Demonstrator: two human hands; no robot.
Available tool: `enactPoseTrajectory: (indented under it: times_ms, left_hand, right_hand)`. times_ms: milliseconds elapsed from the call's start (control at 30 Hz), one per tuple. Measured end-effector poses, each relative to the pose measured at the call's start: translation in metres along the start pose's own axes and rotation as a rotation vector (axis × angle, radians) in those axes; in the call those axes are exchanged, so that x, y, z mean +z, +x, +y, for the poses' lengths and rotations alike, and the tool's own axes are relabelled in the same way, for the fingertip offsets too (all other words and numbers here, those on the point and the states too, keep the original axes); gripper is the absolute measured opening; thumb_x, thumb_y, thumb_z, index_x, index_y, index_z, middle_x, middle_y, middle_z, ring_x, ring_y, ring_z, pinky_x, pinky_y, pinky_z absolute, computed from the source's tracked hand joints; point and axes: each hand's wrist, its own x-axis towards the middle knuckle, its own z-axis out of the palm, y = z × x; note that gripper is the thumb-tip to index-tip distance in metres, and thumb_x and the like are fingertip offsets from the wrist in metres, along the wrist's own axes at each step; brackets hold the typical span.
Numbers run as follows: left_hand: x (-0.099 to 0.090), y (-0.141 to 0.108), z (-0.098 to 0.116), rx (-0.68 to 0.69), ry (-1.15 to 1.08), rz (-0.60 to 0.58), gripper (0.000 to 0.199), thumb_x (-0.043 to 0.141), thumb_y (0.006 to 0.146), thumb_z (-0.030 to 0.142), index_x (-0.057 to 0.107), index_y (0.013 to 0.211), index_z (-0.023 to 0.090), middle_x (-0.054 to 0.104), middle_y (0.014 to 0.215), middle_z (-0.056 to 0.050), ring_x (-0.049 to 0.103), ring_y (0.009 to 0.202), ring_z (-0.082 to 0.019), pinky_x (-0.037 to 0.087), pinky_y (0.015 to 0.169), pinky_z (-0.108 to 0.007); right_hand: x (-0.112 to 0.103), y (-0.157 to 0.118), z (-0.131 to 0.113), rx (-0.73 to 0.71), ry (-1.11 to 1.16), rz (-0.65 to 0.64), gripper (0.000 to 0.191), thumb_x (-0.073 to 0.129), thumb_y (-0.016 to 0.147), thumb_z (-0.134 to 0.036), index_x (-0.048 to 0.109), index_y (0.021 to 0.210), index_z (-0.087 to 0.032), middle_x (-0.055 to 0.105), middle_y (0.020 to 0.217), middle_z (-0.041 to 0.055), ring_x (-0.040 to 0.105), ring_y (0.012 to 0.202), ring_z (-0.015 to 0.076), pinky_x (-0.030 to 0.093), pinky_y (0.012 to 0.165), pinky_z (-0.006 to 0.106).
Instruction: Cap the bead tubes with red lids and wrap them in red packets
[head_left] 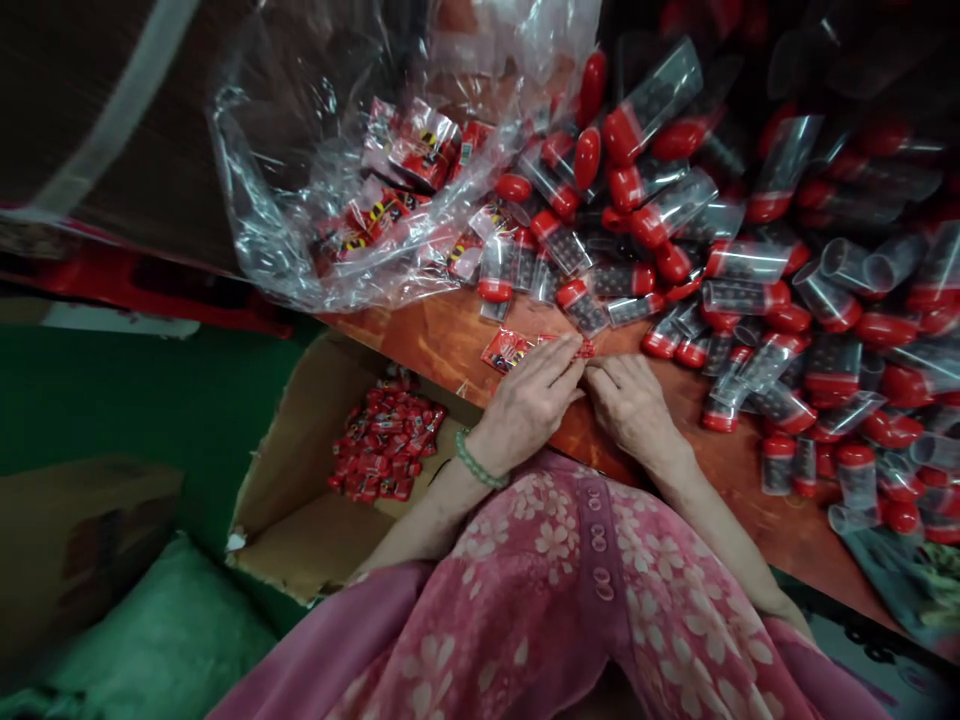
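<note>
"Carrying all this?"

"A reddish-brown table (409,330), glossy and mottled."

"Towards the far side, on the left?"

"A crumpled clear plastic bag (262,255), with red packets (427,150) showing through."

"And right of that?"

"A big heap of clear tubes with red ends (742,262), tumbled at all angles, from beside the bag across to the right."

"Nearer the front edge?"

"Small flat packets (504,349), also red, partly hidden from view."
</note>
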Motion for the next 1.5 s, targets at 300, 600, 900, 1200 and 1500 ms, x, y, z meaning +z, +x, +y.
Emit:
enactPoseTrajectory:
  times_ms: [300, 600, 900, 1200, 1500]
  left_hand:
    - [0.004, -0.004, -0.013, -0.048, -0.009, -0.021, 0.023, 0.051, 0.1, 0.013, 0.074, 0.1, 0.012, 0.076, 0.109, -0.013, 0.066, 0.102, -0.022, 0.058, 0.089, -0.037]
    - [0.002, 0.004, -0.023, -0.241, -0.288, -0.15, 0.028, 0.055, 0.102, 0.026, 0.077, 0.089, 0.014, 0.076, 0.095, -0.01, 0.067, 0.087, -0.019, 0.052, 0.082, -0.034]
    - [-0.007, 0.017, -0.029, -0.308, -0.355, -0.147, 0.016, 0.066, 0.09, 0.015, 0.076, 0.078, 0.015, 0.076, 0.081, -0.005, 0.067, 0.076, -0.016, 0.05, 0.075, -0.029]
    - [-0.015, 0.021, -0.026, -0.481, -0.684, 0.123, 0.005, 0.083, 0.081, 0.022, 0.08, 0.078, 0.019, 0.08, 0.081, -0.003, 0.072, 0.075, -0.013, 0.057, 0.074, -0.026]
    - [-0.028, 0.022, -0.012, -0.512, -0.898, 0.061, 0.009, 0.088, 0.078, 0.025, 0.081, 0.081, 0.021, 0.08, 0.082, -0.003, 0.074, 0.078, -0.014, 0.061, 0.079, -0.027]
  right_hand:
    - [-0.04, 0.034, 0.01, 0.08, 0.285, -0.084, 0.015, 0.053, 0.105, -0.028, 0.065, 0.105, -0.018, 0.072, 0.097, 0.0099, 0.067, 0.09, 0.0241, 0.053, 0.082, 0.036]
    - [-0.012, 0.073, 0.011, 0.254, 0.045, -0.003, 0.056, 0.044, 0.105, -0.053, 0.052, 0.14, -0.011, 0.066, 0.115, 0.0229, 0.056, 0.115, 0.0425, 0.047, 0.098, 0.063]
    - [-0.024, 0.063, 0.025, 0.245, 0.172, 0.05, 0.043, 0.042, 0.108, -0.047, 0.061, 0.134, -0.019, 0.069, 0.11, 0.0142, 0.062, 0.113, 0.0356, 0.05, 0.101, 0.061]
    - [-0.063, 0.001, 0.029, 0.412, 0.913, 0.208, 0.032, 0.057, 0.103, -0.046, 0.07, 0.127, -0.029, 0.074, 0.11, 0.0053, 0.072, 0.084, 0.0197, 0.062, 0.074, 0.037]
    - [-0.078, -0.015, 0.017, 0.27, 0.852, 0.122, 0.028, 0.066, 0.099, -0.039, 0.076, 0.123, -0.03, 0.079, 0.108, 0.0055, 0.074, 0.096, 0.023, 0.061, 0.086, 0.04]
